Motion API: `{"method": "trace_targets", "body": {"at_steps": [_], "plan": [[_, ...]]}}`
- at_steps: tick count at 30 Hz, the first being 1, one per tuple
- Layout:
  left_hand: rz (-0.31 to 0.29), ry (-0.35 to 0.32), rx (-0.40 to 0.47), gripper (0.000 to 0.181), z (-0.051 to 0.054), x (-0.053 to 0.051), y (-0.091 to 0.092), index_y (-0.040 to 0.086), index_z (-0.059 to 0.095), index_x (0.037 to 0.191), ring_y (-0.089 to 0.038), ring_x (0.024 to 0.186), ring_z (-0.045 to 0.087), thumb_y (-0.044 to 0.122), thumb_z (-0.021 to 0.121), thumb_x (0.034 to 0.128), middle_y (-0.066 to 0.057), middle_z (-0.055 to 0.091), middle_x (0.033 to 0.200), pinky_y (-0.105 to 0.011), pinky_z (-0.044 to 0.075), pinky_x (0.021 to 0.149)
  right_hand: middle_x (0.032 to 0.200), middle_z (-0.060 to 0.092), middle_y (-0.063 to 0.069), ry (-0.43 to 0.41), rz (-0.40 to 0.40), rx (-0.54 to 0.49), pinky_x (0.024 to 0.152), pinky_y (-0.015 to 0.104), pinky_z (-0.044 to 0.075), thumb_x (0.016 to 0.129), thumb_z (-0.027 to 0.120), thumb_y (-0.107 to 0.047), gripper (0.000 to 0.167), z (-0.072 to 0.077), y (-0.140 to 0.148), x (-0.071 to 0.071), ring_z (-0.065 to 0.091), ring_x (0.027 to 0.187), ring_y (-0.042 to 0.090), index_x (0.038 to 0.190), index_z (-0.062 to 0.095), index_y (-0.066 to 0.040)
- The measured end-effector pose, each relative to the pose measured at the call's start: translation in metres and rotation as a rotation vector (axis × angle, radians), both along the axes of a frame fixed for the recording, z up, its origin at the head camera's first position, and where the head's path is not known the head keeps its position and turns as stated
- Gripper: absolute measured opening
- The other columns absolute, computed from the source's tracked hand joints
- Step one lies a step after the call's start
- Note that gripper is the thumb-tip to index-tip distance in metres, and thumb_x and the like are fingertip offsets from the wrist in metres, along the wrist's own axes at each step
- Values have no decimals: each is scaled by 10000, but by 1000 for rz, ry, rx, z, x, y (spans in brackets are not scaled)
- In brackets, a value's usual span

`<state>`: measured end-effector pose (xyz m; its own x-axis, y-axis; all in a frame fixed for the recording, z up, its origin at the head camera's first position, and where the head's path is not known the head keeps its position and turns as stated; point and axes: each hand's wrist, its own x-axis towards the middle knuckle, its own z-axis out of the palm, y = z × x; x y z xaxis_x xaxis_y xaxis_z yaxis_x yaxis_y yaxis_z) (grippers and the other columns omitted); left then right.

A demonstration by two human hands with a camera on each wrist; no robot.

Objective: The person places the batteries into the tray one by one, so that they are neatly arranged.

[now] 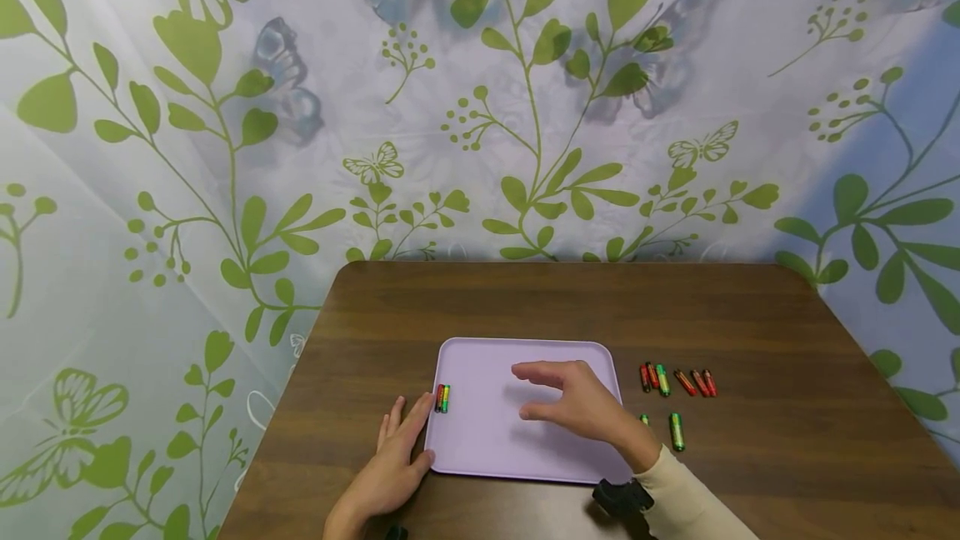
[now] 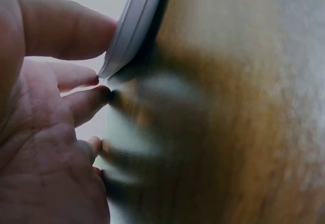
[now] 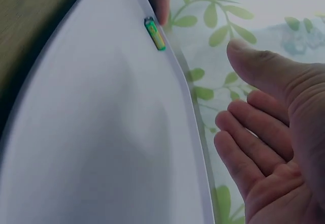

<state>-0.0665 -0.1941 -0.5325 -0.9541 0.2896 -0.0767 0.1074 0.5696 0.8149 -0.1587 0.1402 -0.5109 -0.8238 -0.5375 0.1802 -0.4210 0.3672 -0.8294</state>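
Observation:
A lilac tray (image 1: 491,452) lies on the wooden table. At its left edge, my left hand (image 1: 390,465) touches the rim with thumb and fingertip, fingers mostly straight. In the left wrist view, the thumb (image 2: 76,33) meets the tray's rim (image 2: 133,28). Just inside that edge, a red battery (image 1: 439,398) and a green battery (image 1: 446,398) lie side by side. My right hand (image 1: 585,407) hovers over the right half of the tray, thumb and fingers apart, holding nothing. The right wrist view shows its spread thumb and loosely bent fingers.
Right of the tray, several red batteries (image 1: 684,382) and a green battery (image 1: 663,380) lie on the table (image 1: 787,407). Nearer me is another green battery (image 1: 677,432); one more (image 1: 644,420) is partly hidden by the right forearm. A leaf-patterned curtain (image 1: 420,107) hangs behind.

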Motion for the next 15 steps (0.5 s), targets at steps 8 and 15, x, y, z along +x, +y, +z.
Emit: {"method": "trace_targets", "body": {"at_steps": [8,15], "plan": [[2,-7,1,809,0,0,0,26,320,1715,-562,1670,-63,-47,651,980,-264,302,1773,-725,-139,1300,1399,762,115,-35,-4,-30,1105,280,575,883,934,-299,608,-4,36,7,741,1297,304,1404,737,-56],[0,-11,8,808,0,-1,0,23,312,1717,-557,1671,-74,-42,647,984,-275,293,1772,-716,-142,1302,1413,750,146,-72,-27,-35,1072,178,545,878,934,-219,599,-6,64,16,736,1309,253,1410,727,-38]]}}
